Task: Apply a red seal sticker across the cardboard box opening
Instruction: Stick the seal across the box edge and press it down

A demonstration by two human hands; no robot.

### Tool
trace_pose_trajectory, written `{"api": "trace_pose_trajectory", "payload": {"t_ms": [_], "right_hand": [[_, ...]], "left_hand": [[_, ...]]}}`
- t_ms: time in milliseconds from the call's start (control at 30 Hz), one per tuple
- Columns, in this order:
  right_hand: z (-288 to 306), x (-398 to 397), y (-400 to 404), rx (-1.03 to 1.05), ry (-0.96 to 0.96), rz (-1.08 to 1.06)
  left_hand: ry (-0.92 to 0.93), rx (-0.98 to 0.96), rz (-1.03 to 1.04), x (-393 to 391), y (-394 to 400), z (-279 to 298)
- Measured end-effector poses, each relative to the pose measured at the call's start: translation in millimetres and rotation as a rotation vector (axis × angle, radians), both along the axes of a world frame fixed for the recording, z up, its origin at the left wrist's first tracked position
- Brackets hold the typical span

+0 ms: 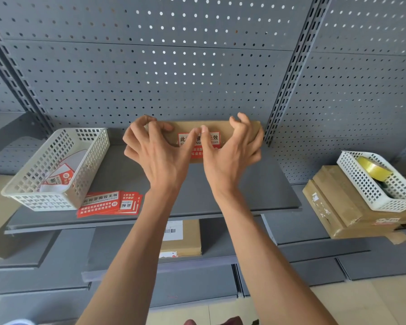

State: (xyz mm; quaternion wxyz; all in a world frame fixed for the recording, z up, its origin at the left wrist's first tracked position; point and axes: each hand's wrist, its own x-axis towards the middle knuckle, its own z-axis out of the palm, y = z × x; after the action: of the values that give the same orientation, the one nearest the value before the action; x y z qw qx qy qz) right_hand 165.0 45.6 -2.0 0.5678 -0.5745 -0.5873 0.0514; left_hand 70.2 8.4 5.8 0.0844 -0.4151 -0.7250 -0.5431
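The cardboard box [220, 127] sits at the back of the grey shelf [244, 184], close against the pegboard wall [174, 66]. The red seal sticker [215, 138] is already on it, lying over the top face and folding down the front, so it seems to bridge the opening. Both hands are on the box. The left hand [157, 148] curls its fingers over the left end while its thumb presses the sticker; the right hand [232, 146] does the same at the right end, its thumb beside the other on the label. Neither hand is clenched on anything: the fingers are spread and hooked, bracing the box.

To my eye the sticking is nearly done, and only the smoothing-down is left. I cannot tell whether the lower edge is fully stuck.

A stack of spare red stickers [108, 204] lies near the front, beside a white basket [56, 170].
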Motion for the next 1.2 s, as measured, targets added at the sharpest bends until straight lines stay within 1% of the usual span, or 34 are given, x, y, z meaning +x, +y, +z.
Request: {"api": "trace_pose_trajectory", "payload": {"t_ms": [167, 567, 933, 1200], "right_hand": [[-4.3, -0.2, 2.2, 0.006, -0.022, -0.021], [-8.6, 3.2, 3.8, 0.033, -0.015, -0.008], [-11.9, 10.4, 6.4, 0.063, -0.006, 0.023], [-8.9, 13.6, 5.5, 0.057, 0.009, 0.052]], "left_hand": [[0.034, -0.006, 0.022, 1.0, 1.1, -2.6], [0.033, -0.004, 0.023, -2.0, 2.5, -4.9], [0.052, 0.021, -0.042, -7.5, -0.2, -8.5], [0.051, 0.002, -0.100, -13.1, -3.5, -6.5]]}}
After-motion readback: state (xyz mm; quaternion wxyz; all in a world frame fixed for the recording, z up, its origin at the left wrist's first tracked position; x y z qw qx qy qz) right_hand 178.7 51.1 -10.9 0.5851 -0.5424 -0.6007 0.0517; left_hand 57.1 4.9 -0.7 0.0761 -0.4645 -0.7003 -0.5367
